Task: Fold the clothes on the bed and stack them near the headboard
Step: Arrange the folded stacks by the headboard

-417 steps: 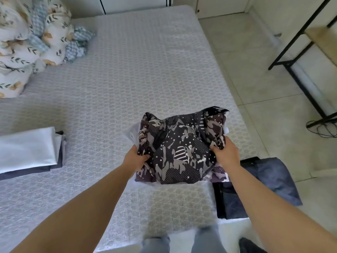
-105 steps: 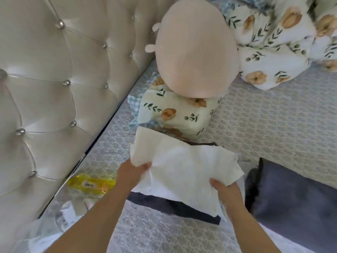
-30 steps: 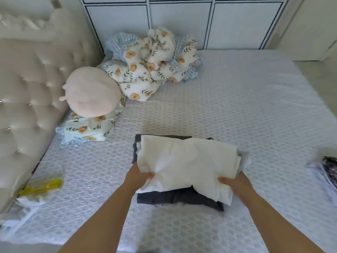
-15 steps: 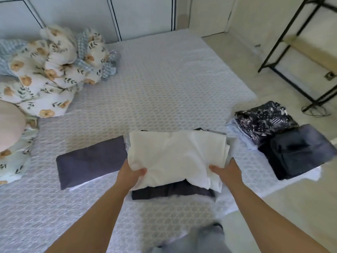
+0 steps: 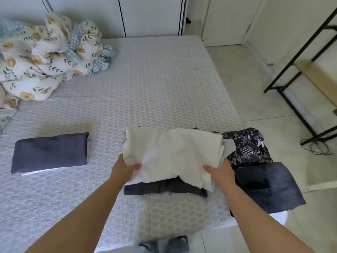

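Note:
I hold a small stack of folded clothes just above the bed (image 5: pixel 160 84): a white garment (image 5: pixel 173 152) on top and a dark grey garment (image 5: pixel 164 187) beneath. My left hand (image 5: pixel 125 168) grips the stack's left edge, thumb on the white cloth. My right hand (image 5: pixel 221 172) grips its right edge the same way. To the right, a folded camouflage-print garment (image 5: pixel 248 147) lies at the bed's edge on a folded dark blue garment (image 5: pixel 268 187). A folded dark blue-grey piece (image 5: pixel 50 152) lies on the bed to the left.
A crumpled floral duvet (image 5: pixel 45 57) is heaped at the far left of the bed. Tiled floor (image 5: pixel 246 83) runs along the bed's right side, with a black metal rack (image 5: pixel 300 70) and a cable (image 5: pixel 315 145). White cupboard doors (image 5: pixel 151 15) stand behind the bed.
The view has swung right from the headboard towards the bed's foot side. The stack in my hands has travelled with it and now sits next to the camouflage garment.

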